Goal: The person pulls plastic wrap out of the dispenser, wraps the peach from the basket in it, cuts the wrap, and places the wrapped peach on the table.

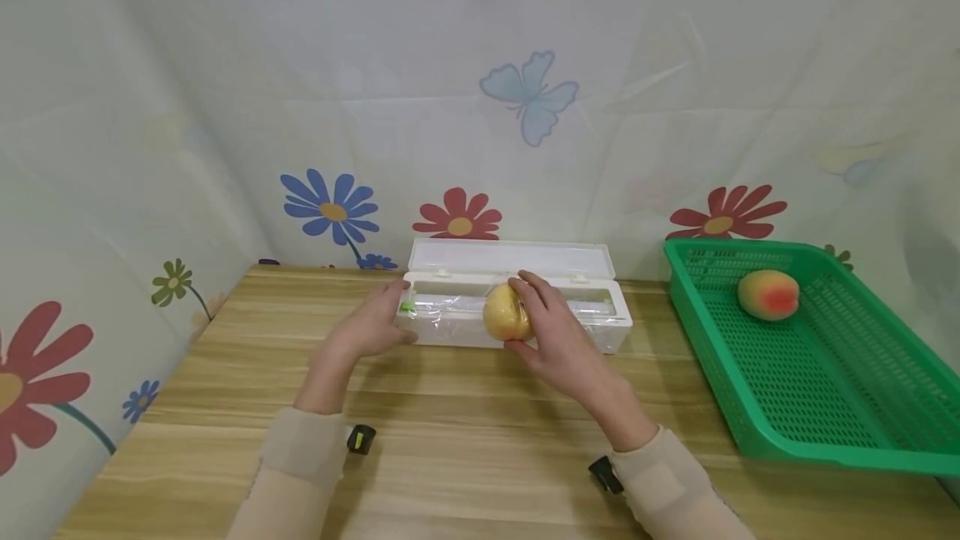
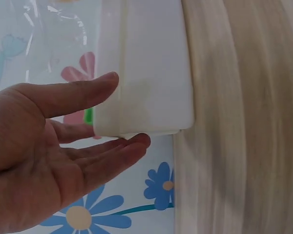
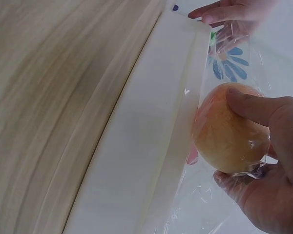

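Observation:
A white cling film dispenser box (image 1: 465,333) lies lengthwise at the back of the table, its lid (image 1: 512,259) tipped back. Inside it is a roll (image 1: 450,303), and clear film (image 3: 205,204) spreads from the box. My right hand (image 1: 558,340) grips a yellow-orange peach (image 1: 504,315) with film against its skin, held over the box's front edge. At the box's left end is my left hand (image 1: 369,322), thumb (image 2: 95,92) on the front side and fingers round the end. A small green piece (image 1: 407,307) shows at that corner.
To the right stands a green perforated basket (image 1: 712,382) with a red-blushed peach (image 1: 768,295) in it. Behind the wooden table (image 1: 450,440) hangs a flowered cloth (image 1: 360,48). Dark wrist devices (image 1: 361,439) sit by both sleeves.

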The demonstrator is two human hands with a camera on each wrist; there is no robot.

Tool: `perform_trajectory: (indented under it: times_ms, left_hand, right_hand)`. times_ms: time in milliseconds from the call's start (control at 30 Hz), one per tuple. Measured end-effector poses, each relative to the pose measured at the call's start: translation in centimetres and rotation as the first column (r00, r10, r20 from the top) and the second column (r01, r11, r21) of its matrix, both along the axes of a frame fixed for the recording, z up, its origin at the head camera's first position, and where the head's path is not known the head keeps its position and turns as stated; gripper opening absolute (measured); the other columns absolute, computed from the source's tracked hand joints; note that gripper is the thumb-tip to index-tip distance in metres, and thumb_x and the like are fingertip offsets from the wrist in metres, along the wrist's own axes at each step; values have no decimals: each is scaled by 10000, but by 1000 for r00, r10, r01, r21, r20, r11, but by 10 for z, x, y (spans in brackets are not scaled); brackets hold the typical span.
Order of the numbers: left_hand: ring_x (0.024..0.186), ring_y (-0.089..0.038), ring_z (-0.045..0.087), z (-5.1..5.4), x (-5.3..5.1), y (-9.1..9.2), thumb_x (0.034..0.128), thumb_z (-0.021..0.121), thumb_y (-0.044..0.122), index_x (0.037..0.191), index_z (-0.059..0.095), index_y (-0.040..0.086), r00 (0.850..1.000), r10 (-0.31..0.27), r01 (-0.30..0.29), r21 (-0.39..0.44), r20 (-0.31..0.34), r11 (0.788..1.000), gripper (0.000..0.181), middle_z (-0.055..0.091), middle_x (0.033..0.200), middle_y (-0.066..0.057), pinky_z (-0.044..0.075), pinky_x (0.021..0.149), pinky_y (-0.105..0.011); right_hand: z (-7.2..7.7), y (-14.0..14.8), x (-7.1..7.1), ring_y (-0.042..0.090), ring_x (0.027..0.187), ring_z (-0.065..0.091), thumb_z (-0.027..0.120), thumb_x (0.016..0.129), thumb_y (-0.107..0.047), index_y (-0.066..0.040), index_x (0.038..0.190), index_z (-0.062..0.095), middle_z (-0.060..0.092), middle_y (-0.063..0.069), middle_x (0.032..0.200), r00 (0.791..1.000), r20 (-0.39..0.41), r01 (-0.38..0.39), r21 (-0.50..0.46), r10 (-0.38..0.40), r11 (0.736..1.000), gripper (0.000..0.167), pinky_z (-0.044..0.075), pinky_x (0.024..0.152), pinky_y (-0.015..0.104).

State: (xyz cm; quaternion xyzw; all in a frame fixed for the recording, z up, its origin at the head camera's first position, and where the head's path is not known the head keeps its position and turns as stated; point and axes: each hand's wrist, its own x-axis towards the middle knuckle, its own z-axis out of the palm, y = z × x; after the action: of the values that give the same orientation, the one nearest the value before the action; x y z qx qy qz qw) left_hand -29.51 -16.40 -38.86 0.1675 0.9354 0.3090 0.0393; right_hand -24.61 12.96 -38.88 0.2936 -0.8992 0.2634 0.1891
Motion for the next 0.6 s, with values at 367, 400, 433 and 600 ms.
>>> perform_trajectory:
  times_ms: [367,400,433,600]
  left_hand:
    - [1206,-385,531,-10,-2,15,878,838,264,1500,342,-63,985,168,-170,60,31,984,860,487,1398,-260,432,1072,-560]
    - [1195,-383,539,-9,-2,16,875,841,262,1496,343,-65,985,171,-172,57,26,983,860,497,1387,-261,438,1067,-559]
    - [1182,-381,549,-9,-1,16,876,841,256,1491,345,-69,985,171,-172,56,22,983,855,509,1376,-262,446,1059,-556]
    - [1159,-382,585,-7,0,19,876,841,256,1473,359,-84,985,173,-173,41,1,984,840,559,1339,-271,469,1037,-542]
  right_hand:
    - [0,-1,0,410,1333,440,904,766,-22,56,1487,379,487,241,1431,1000,-7,-5,-20,5,1000,895,383,1123,516]
    - [0,-1,1,413,1333,439,906,766,-27,64,1491,378,483,245,1435,1000,-8,-3,-21,3,1000,901,384,1122,517]
    - [1,-1,1,412,1329,440,908,765,-31,68,1492,383,480,244,1437,1000,-9,1,-22,-1,1000,902,388,1120,517]
    - [1,-1,1,411,1281,453,922,743,-38,77,1435,444,482,234,1404,999,-41,4,-26,-5,1000,849,425,1080,522]
